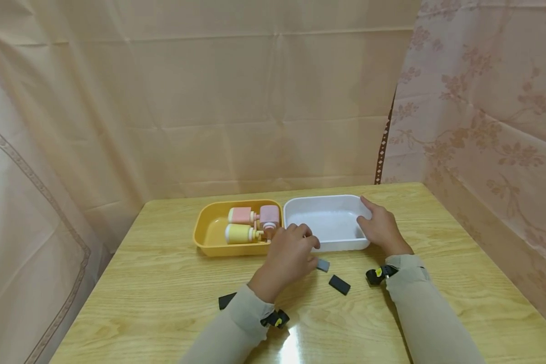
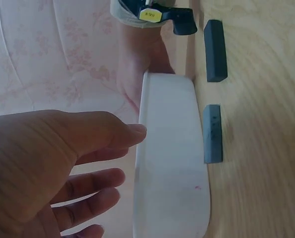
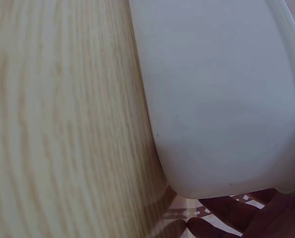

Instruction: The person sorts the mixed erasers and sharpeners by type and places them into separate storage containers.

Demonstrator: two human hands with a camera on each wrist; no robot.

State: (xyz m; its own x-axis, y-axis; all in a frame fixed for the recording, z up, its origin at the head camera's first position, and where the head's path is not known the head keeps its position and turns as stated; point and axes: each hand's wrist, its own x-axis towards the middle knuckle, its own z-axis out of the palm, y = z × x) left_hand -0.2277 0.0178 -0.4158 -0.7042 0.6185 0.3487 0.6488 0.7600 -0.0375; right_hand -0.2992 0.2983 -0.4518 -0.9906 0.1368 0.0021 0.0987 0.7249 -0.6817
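Head view: white tray (image 1: 326,223), right end in the right grip (image 1: 382,230); left grip (image 1: 291,253) loose by the near-left corner.

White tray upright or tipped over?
Upright. The head view shows the white tray with its open side up; the right wrist view shows its bottom edge along the table.

The left sleeve (image 1: 229,328) and right sleeve (image 1: 429,313) are plain, pale grey-beige cloth, creased near the cuffs, leaving the left hand (image 1: 288,255) and right hand (image 1: 383,230) bare. Each wrist wears a chunky black strap (image 1: 381,274); its yellow label (image 2: 150,15) carries small dark print on the right one.
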